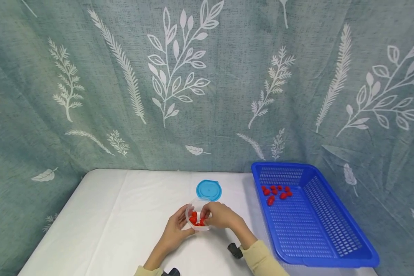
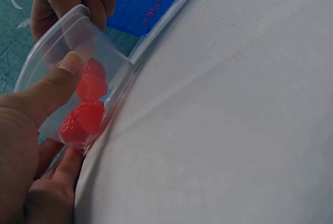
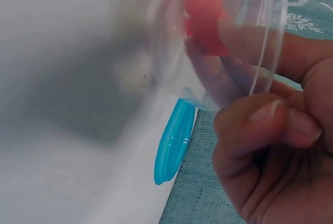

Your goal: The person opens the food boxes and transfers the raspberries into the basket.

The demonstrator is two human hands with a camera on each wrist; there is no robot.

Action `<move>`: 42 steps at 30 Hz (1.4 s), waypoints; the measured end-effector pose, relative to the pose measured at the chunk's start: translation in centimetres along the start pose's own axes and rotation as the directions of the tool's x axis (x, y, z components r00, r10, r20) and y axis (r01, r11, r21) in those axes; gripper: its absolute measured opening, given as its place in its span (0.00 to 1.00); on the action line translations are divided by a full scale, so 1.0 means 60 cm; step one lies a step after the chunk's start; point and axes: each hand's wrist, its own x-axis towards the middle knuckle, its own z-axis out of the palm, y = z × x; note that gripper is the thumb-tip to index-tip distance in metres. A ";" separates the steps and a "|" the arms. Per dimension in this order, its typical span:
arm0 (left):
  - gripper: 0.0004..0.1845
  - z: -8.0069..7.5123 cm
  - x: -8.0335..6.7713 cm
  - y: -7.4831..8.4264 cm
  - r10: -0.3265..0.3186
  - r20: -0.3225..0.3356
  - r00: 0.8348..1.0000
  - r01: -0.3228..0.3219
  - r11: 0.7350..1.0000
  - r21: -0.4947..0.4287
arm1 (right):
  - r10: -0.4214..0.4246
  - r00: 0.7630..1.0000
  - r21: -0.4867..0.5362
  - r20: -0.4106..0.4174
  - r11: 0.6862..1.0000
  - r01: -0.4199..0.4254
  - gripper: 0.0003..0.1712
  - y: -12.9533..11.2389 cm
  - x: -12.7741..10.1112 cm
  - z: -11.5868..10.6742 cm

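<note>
- Gripping the clear container [image 1: 198, 218], the left hand [image 1: 175, 230] wraps its near-left side, thumb pressed on the wall, fingers curled underneath.
- Right hand [image 1: 220, 215] pinches the container's opposite rim, fingers curled over the edge.
- Red berries [image 1: 195, 219] lie inside the container, between the two hands; the left wrist view shows them against the wall just below the thumb.
- Blue lid [image 1: 209, 189] lies flat on the white table [image 1: 124, 214], just beyond the held container.
- Blue basket [image 1: 331, 237] stands to the right of the right hand, holding loose berries [image 1: 276, 192] at its far end.
</note>
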 end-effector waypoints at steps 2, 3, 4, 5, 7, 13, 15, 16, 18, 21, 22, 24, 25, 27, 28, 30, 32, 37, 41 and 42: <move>0.46 -0.001 -0.001 0.000 -0.002 -0.002 1.000 0.002 1.000 0.004 | -0.025 1.000 0.012 -0.005 1.000 0.025 0.06 0.004 0.000 0.002; 0.46 -0.001 -0.002 0.000 -0.002 -0.002 1.000 0.002 1.000 0.004 | -0.035 0.999 0.013 -0.007 0.999 0.035 0.06 0.006 0.000 0.004; 0.46 -0.001 -0.002 0.000 -0.003 -0.002 1.000 0.003 1.000 0.003 | -0.047 0.999 0.013 -0.010 0.999 0.047 0.07 0.008 -0.001 0.005; 0.46 -0.002 -0.002 -0.001 -0.007 -0.003 1.000 0.007 1.000 0.007 | -0.058 0.998 0.011 -0.014 0.998 0.058 0.08 0.011 -0.001 0.007; 0.46 -0.002 -0.003 -0.001 -0.010 -0.002 1.000 0.010 1.000 0.007 | -0.080 0.996 0.007 -0.028 0.997 0.081 0.08 0.015 -0.002 0.009; 0.47 -0.001 0.000 -0.002 -0.003 -0.011 1.000 0.003 1.000 0.010 | -0.165 0.979 -0.019 -0.115 0.986 0.164 0.10 0.027 -0.006 0.015; 0.47 -0.002 0.001 -0.001 0.002 -0.013 1.000 -0.001 1.000 0.020 | -0.171 0.975 -0.011 -0.139 0.985 0.171 0.11 0.029 -0.007 0.016; 0.47 -0.001 0.001 -0.001 0.005 -0.010 1.000 -0.005 1.000 0.021 | -0.169 0.974 0.000 -0.150 0.985 0.171 0.11 0.030 -0.009 0.016; 0.46 -0.001 0.002 -0.001 0.014 0.002 1.000 -0.014 1.000 0.022 | -0.163 0.971 0.025 -0.175 0.985 0.170 0.12 0.031 -0.012 0.016; 0.46 0.000 0.002 0.000 0.016 0.012 1.000 -0.017 1.000 0.013 | -0.159 0.966 0.068 -0.204 0.982 0.176 0.13 0.033 -0.018 0.017; 0.46 0.001 0.001 0.000 0.015 0.013 1.000 -0.015 1.000 0.010 | -0.158 0.964 0.076 -0.212 0.981 0.177 0.13 0.034 -0.020 0.018; 0.46 0.001 0.000 0.000 0.000 0.008 1.000 0.000 1.000 0.012 | -0.155 0.962 0.093 -0.225 0.979 0.180 0.13 0.035 -0.022 0.020; 0.46 0.001 0.000 -0.001 -0.004 0.005 1.000 0.004 1.000 0.013 | -0.155 0.961 0.100 -0.230 0.978 0.181 0.13 0.035 -0.024 0.021; 0.46 0.000 -0.001 -0.002 -0.011 0.002 1.000 0.011 1.000 0.016 | -0.145 0.959 0.124 -0.243 0.976 0.179 0.13 0.036 -0.025 0.024; 0.47 0.001 -0.001 -0.002 -0.014 0.001 1.000 0.014 1.000 0.019 | -0.138 0.958 0.135 -0.253 0.975 0.176 0.13 0.036 -0.026 0.024; 0.47 0.001 0.001 -0.001 -0.014 -0.001 1.000 0.014 1.000 0.023 | -0.124 0.954 0.175 -0.272 0.969 0.176 0.14 0.035 -0.028 0.025; 0.47 0.002 0.002 0.001 -0.012 -0.005 1.000 0.012 1.000 0.028 | -0.108 0.950 0.237 -0.292 0.954 0.182 0.14 0.034 -0.031 0.025; 0.46 0.002 0.001 0.000 -0.002 -0.007 1.000 0.002 1.000 0.020 | -0.064 0.943 0.429 -0.328 0.879 0.208 0.16 0.020 -0.048 0.021; 0.46 0.002 0.001 -0.004 -0.001 -0.005 1.000 0.001 1.000 0.025 | -0.044 0.949 0.515 -0.314 0.832 0.208 0.18 0.006 -0.069 0.013; 0.46 0.002 0.001 -0.004 -0.004 -0.007 1.000 0.004 1.000 0.030 | -0.043 0.951 0.527 -0.306 0.824 0.207 0.17 0.001 -0.074 0.010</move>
